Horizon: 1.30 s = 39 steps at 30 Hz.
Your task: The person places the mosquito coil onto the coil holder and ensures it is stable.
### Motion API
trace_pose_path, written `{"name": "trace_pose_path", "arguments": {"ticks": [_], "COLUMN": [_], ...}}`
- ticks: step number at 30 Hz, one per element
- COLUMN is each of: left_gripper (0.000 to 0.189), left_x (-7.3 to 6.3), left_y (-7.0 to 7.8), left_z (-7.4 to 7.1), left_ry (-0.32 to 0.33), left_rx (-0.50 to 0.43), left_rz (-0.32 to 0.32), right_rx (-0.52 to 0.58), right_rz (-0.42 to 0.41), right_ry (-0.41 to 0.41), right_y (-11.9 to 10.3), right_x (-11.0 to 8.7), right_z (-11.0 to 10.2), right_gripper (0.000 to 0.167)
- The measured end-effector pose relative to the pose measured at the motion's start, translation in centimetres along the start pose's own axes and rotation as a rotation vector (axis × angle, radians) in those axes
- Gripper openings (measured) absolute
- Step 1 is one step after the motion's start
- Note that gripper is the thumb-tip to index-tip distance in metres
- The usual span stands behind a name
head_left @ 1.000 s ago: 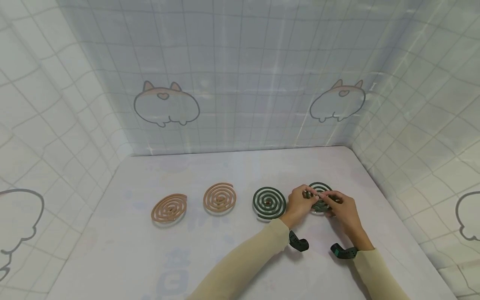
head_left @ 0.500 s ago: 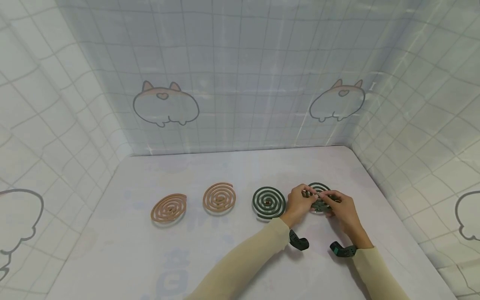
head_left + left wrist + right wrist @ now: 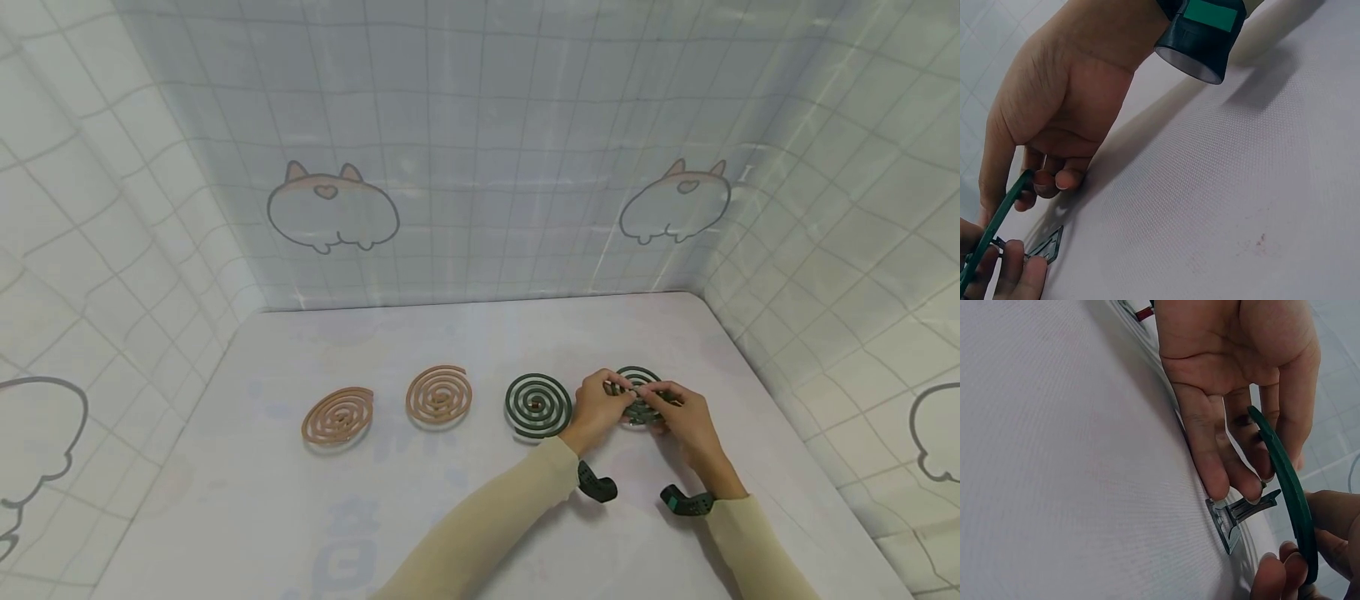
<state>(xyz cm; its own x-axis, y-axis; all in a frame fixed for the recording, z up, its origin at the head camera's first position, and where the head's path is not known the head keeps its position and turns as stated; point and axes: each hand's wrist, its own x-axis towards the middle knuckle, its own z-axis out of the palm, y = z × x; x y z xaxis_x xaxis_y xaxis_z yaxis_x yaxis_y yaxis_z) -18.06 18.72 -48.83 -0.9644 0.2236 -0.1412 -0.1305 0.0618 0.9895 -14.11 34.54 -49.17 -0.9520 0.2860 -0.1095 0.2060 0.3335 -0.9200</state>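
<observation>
A dark green mosquito coil [image 3: 1292, 487] is held nearly flat between both hands at the right of the table. My left hand [image 3: 598, 410] pinches its left side, thumb and index finger over the top near the middle. From the right, my right hand [image 3: 687, 417] pinches it too, and both sets of fingertips meet close to the centre. Under the coil, a small metal stand [image 3: 1229, 522] shows in both wrist views, its base near the tabletop. Fingers cover much of the coil in the head view.
Another green mosquito coil [image 3: 537, 375] sits on a stand just left of my left hand. Farther left are two orange-brown coils, one upright-facing [image 3: 439, 367] and one tilted [image 3: 313, 415]. Grid-patterned curtains [image 3: 480, 167] enclose the white table [image 3: 480, 342] on the back and sides.
Both hands stay in almost the same place on the green mosquito coil, with only tiny finger shifts. The other coils have not moved.
</observation>
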Motion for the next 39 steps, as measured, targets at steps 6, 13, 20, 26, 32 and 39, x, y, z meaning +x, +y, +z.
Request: {"name": "trace_pose_path", "arguments": {"ticks": [6,13,20,26,32,39], "left_gripper": [0.011,0.011,0.010,0.011,0.015,0.015], "left_x": [0.01,0.14,0.21,0.30,0.34,0.43], "left_y": [-0.09,-0.16,-0.22,-0.28,-0.48,-0.43], "left_z": [-0.04,-0.01,-0.05,-0.10,-0.21,-0.01], "left_ry": [-0.008,-0.008,-0.019,-0.040,-0.053,-0.035], "left_rx": [0.004,0.025,0.028,0.030,0.037,0.015], "left_rz": [0.000,0.005,0.004,0.025,0.028,0.013], "right_rx": [-0.016,-0.011,0.012,0.029,0.016,0.023], "right_rz": [0.003,0.001,-0.007,-0.009,0.003,-0.004], "right_ry": [-0.003,0.013,0.011,0.027,0.012,0.016], "right_y": [0.21,0.18,0.16,0.12,0.15,0.16], "right_x": [0.05,0.07,-0.03,-0.15,-0.13,0.00], "right_z": [0.03,0.08,-0.05,-0.11,-0.09,-0.04], "right_gripper": [0.047,0.046,0.044,0.043,0.044,0.045]}}
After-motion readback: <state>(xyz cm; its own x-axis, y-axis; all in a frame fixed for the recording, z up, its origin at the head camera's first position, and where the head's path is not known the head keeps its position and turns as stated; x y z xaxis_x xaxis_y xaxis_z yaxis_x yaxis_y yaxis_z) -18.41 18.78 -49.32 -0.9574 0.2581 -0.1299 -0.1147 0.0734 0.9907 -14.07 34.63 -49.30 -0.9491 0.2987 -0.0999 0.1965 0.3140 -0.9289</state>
